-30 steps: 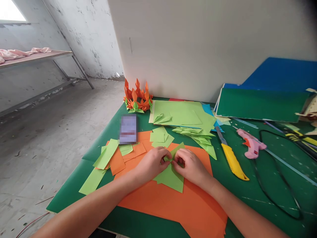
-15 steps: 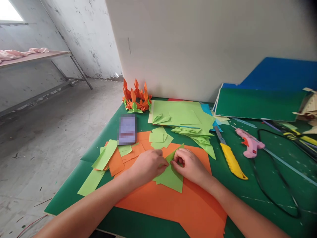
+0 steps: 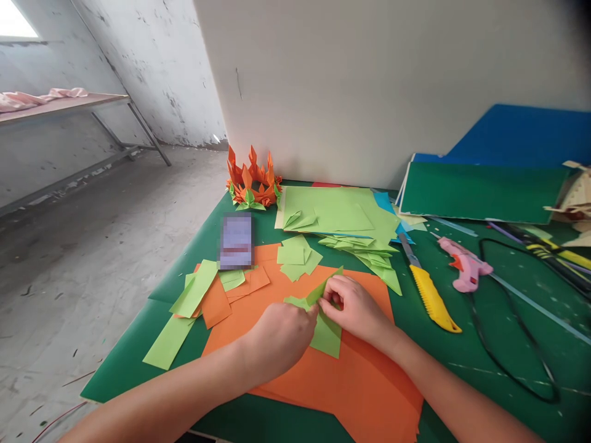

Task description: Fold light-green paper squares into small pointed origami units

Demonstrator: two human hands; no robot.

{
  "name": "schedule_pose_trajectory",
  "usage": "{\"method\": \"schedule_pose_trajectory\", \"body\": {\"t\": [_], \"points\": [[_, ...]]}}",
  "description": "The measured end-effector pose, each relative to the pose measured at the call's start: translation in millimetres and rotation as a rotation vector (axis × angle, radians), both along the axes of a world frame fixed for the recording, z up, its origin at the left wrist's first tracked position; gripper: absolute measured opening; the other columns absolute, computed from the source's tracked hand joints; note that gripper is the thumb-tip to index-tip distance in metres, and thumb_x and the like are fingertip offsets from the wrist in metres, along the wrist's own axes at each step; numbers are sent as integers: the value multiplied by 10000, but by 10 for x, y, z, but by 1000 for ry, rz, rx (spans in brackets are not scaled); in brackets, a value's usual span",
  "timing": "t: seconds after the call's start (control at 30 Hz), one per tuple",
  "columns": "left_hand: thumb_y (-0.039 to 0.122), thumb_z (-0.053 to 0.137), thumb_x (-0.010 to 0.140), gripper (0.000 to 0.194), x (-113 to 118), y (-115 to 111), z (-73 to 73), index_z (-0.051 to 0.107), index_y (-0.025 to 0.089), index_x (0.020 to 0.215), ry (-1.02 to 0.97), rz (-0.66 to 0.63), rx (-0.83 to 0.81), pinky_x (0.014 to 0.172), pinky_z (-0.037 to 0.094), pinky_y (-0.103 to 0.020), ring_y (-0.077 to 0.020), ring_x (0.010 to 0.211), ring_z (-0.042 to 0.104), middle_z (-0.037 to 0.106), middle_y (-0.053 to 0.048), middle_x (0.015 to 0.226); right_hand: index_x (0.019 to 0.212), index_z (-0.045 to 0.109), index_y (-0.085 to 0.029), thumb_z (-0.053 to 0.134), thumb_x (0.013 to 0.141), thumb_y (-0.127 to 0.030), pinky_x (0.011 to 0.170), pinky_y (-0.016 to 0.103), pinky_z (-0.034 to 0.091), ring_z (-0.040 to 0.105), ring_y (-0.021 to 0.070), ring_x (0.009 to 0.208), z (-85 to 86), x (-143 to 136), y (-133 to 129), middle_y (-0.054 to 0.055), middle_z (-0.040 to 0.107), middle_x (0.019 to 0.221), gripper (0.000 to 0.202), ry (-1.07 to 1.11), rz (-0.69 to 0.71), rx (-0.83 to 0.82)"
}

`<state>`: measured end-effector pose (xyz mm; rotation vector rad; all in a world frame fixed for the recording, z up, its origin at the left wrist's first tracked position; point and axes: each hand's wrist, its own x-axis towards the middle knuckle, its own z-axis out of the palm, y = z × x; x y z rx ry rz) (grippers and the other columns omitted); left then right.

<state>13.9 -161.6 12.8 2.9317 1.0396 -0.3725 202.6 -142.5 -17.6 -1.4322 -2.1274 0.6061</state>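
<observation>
Since the earlier frame, the left hand (image 3: 284, 335) has slid down over the green sheet (image 3: 329, 339) towards the person, while the right hand stays put. Under everything spreads the green tabletop (image 3: 124, 357), bearing a large orange sheet (image 3: 341, 394). Beyond that lies a stack of light-green paper (image 3: 332, 200). On the orange sheet, between and below the 2 hands, is the partly folded green sheet. The right hand (image 3: 353, 307) pinches its raised fold between thumb and forefinger. The left, fingers curled, touches the paper; its fingertips are hidden, so I cannot tell whether it grips or merely presses. An orange-and-green paper crown (image 3: 252, 192) stands at the far left corner; right of the paper lie a yellow cutter (image 3: 431, 296) and a pink glue gun (image 3: 468, 272).
</observation>
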Motion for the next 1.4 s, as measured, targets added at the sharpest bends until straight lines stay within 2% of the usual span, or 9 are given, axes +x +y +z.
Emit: {"method": "schedule_pose_trajectory", "body": {"t": [0.17, 0.37, 0.57, 0.7, 0.9, 1.0, 1.07, 1.2, 1.4], "points": [[19, 599, 709, 704, 2, -44, 51, 429, 47, 1391, 188, -55, 41, 392, 185, -257, -105, 421, 442, 485, 47, 545, 652, 362, -212, 562, 789, -130, 541, 243, 356, 470, 147, 641, 0, -7, 3, -20, 463, 652, 256, -9, 1, -25], [40, 574, 759, 602, 4, -36, 50, 462, 41, 1350, 180, -30, 37, 369, 169, -260, -102, 422, 457, 485, 44, 557, 721, 449, -208, 596, 800, -136, 559, 248, 388, 478, 149, 662, -8, 23, -19, -15, 486, 697, 182, 55, 6, -38], [60, 515, 828, 422, -2, -4, 104, 537, 87, 1249, 132, -9, 8, 369, 161, -263, -115, 436, 493, 521, 27, 577, 818, 651, -208, 546, 939, -252, 653, 282, 398, 480, 169, 760, 7, 175, -51, 26, 501, 759, 167, 33, 246, 135], [51, 509, 834, 397, 5, 3, 125, 553, 102, 1226, 111, 34, -38, 376, 163, -266, -131, 454, 516, 553, 8, 599, 729, 638, -188, 522, 958, -302, 666, 302, 382, 448, 169, 736, 40, 262, -35, 36, 499, 753, 281, -59, 334, 247], [66, 473, 870, 304, 20, 18, 128, 600, 131, 1138, 65, 81, -86, 389, 177, -266, -140, 471, 532, 581, -5, 613, 676, 576, -194, 514, 960, -308, 746, 333, 415, 500, 184, 794, 63, 295, 0, 50, 556, 821, 312, -88, 287, 334], [102, 438, 909, 241, 17, 28, 114, 618, 146, 1063, 14, 104, -83, 394, 191, -270, -145, 484, 536, 585, -5, 622, 913, 616, -214, 513, 959, -265, 916, 397, 402, 536, 238, 1058, 40, 274, 32, 80, 621, 1127, 124, -66, 178, 411], [119, 419, 927, 215, 12, 40, 101, 628, 155, 963, -16, 117, -75, 399, 203, -272, -146, 496, 537, 573, -6, 616, 1126, 583, -235, 491, 963, -209, 974, 422, 382, 533, 244, 1125, 12, 270, 60, 67, 638, 1175, 189, -83, 136, 416], [125, 406, 940, 223, 4, 82, 91, 623, 168, 903, -52, 146, -72, 423, 252, -274, -145, 519, 537, 569, -9, 645, 1145, 592, -267, 503, 954, -184, 856, 411, 441, 603, 231, 942, -43, 288, 85, 33, 699, 1003, 227, -80, 91, 407], [103, 428, 923, 233, 8, 151, 93, 627, 175, 1021, -112, 123, -88, 559, 404, -281, -189, 753, 596, 602, -52, 875, 1166, 591, -259, 486, 946, -169, 777, 307, 515, 640, 178, 877, -39, 268, 13, 29, 703, 1034, 260, 94, 92, 309]]}}
